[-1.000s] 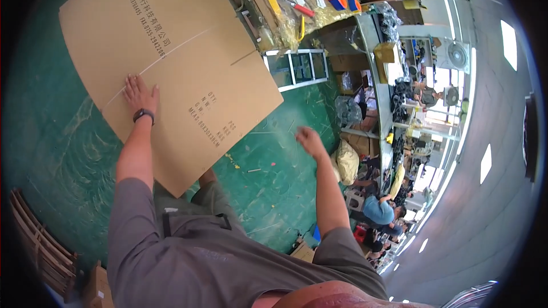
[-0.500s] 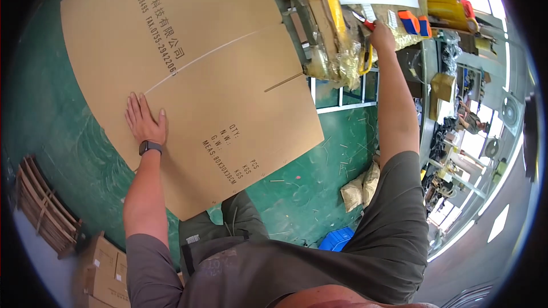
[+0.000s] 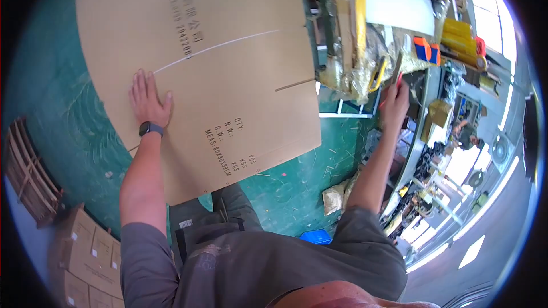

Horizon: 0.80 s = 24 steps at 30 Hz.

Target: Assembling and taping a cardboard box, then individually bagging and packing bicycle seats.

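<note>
A large flat sheet of brown cardboard [image 3: 251, 97] with dark print lies in front of me, crossed by a pale line and cut by a short slot near its right edge. My left hand [image 3: 149, 100] rests flat on its left part, fingers stretched out, a dark watch on the wrist. Right of the cardboard, my right hand [image 3: 395, 104] is raised beside the cluttered bench, closed around a red-handled knife [image 3: 398, 71] whose greyish blade points away from me. Motion blurs the knife somewhat. A yellow loop-shaped handle [image 3: 377, 75] lies just left of it on the bench.
Orange-and-blue blocks [image 3: 422, 49], a white sheet [image 3: 399, 0] and yellow rolls [image 3: 458, 35] sit on the bench. A blue bin [image 3: 315, 236] and a tan sack [image 3: 333, 199] stand on the green floor. Cartons [image 3: 91, 251] are stacked at lower left. Another person [image 3: 467, 135] is far right.
My right hand has drawn back from the bench top toward me with the knife, whose blade now points farther away. My left hand stays flat on the cardboard. The whole view has shifted slightly.
</note>
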Motion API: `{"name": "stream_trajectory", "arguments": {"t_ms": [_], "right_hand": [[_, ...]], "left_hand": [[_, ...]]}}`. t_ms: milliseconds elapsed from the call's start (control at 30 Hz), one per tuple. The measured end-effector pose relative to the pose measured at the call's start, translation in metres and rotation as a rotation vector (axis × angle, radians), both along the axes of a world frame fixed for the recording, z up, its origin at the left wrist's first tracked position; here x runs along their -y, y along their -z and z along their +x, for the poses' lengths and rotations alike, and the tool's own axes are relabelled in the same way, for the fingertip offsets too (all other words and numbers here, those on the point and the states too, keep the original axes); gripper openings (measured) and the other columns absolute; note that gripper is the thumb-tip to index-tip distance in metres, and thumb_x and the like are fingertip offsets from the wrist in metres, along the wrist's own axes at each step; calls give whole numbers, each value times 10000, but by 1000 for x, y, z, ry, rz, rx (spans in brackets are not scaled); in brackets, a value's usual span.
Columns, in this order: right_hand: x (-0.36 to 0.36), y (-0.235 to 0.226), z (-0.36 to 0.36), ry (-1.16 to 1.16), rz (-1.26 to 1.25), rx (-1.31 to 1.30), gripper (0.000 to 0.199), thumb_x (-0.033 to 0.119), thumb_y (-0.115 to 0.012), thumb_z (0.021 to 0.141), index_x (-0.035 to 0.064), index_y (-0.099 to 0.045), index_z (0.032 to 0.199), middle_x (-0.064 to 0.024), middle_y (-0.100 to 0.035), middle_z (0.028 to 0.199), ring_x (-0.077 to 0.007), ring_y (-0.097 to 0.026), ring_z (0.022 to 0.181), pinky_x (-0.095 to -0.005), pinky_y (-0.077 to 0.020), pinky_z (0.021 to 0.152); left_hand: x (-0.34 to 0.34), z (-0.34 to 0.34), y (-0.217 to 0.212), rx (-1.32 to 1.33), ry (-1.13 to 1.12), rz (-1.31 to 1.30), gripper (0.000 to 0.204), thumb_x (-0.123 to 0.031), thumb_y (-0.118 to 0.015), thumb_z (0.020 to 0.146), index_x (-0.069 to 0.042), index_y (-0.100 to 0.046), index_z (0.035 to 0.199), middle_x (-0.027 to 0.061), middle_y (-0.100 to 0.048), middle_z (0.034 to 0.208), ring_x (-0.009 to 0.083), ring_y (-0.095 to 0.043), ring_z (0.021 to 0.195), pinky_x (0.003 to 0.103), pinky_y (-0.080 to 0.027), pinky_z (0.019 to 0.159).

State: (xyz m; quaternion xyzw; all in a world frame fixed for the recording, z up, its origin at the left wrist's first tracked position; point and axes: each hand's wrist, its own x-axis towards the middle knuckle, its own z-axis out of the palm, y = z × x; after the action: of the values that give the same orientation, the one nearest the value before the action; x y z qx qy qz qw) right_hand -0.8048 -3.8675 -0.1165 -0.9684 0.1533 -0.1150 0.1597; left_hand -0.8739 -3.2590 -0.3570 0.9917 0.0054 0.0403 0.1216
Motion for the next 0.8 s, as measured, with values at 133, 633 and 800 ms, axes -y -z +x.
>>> {"name": "stream_trajectory", "arguments": {"t_ms": [133,633,800], "right_hand": [[-150,102,-26,-29,290,-222,481,146,-540,1061,-15,-451,1506,-282,-604,1376,-393,-586,1309,-470,-454,1091],[-286,164,-40,-383,-21,-380,551,160,-599,1023,178,-469,1558,-188,-636,960,-415,-677,735,-518,-579,681],[-300,161,-52,-309,-65,-440,563,160,-586,1024,162,-439,1567,-211,-649,969,-421,-687,781,-518,-589,708]], "left_hand": [[8,2,5,-9,-13,-29,834,-483,-638,904,-83,-395,1595,175,-300,1694,357,-249,1576,563,-180,1272],[0,-1,6,-7,0,-74,790,-501,-604,939,-116,-399,1597,152,-291,1700,335,-235,1581,544,-161,1284],[0,-3,5,-5,-9,-84,788,-502,-600,952,-116,-385,1604,143,-281,1706,328,-225,1586,546,-151,1285]]}}
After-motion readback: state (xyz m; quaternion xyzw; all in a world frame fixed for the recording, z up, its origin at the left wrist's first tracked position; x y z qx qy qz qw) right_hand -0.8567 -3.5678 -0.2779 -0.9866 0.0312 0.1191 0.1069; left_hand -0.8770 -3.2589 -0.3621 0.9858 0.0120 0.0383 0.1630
